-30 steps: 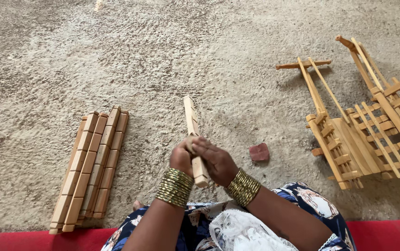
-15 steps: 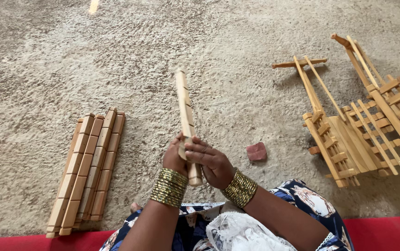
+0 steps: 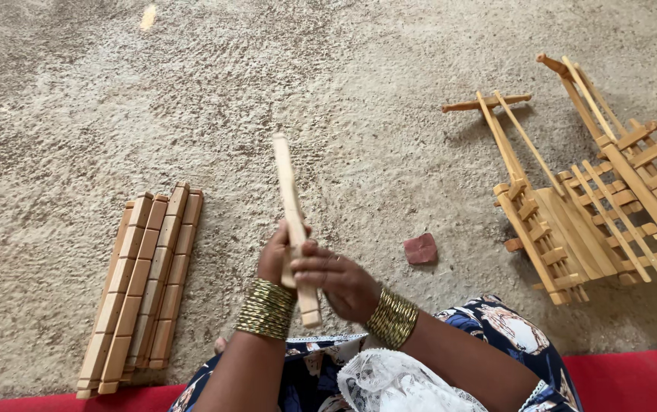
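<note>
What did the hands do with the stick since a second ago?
Both hands, left hand and right hand, kept hold of the wooden stick and swung its far end more upright, pointing away. The stack of slats, red block and wooden frames stayed put.

Pale wooden slat [image 3: 292,214], reddish-brown stone [image 3: 421,249]

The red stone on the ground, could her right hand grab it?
Probably yes. The stone lies in the open just beside the right hand, but that hand is busy on the stick.
</note>
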